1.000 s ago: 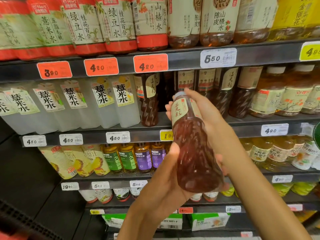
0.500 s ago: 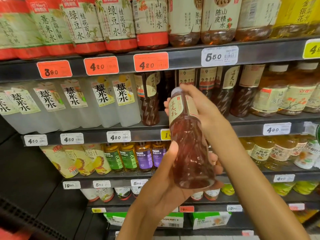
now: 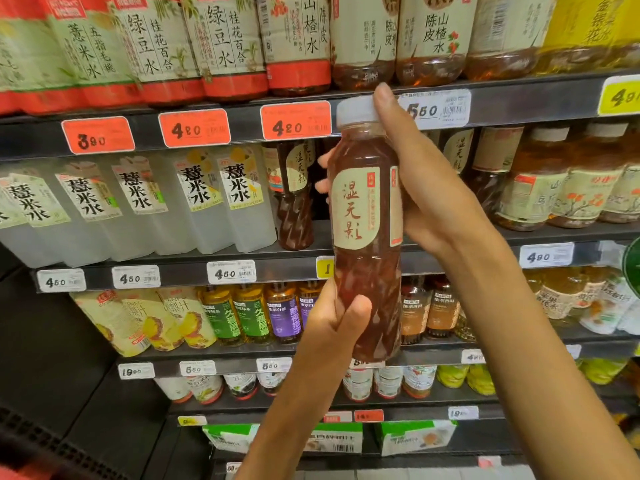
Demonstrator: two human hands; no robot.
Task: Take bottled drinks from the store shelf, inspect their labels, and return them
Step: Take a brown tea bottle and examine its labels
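Observation:
A dark red bottled drink (image 3: pixel 363 271) with a white cap and a beige label stands upright in front of the shelves, its label facing me. My right hand (image 3: pixel 426 199) grips the upper body and neck, the thumb lying against the cap. My left hand (image 3: pixel 332 320) grips the lower body, thumb across the front. Behind it, a same-kind bottle (image 3: pixel 294 199) stands on the second shelf (image 3: pixel 173 268), with a dark gap beside it.
Shelves run across the whole view, packed with bottles: red-labelled large ones (image 3: pixel 228 46) on top, white bottles (image 3: pixel 194 206) at the left, amber ones (image 3: pixel 540 188) at the right. Price tags (image 3: pixel 294 121) line the shelf edges. Green boxes (image 3: pixel 412 436) lie at the bottom.
Both hands have raised the bottle and tipped it from a forward lean to upright, turning the label toward me. It is now closer and larger in view.

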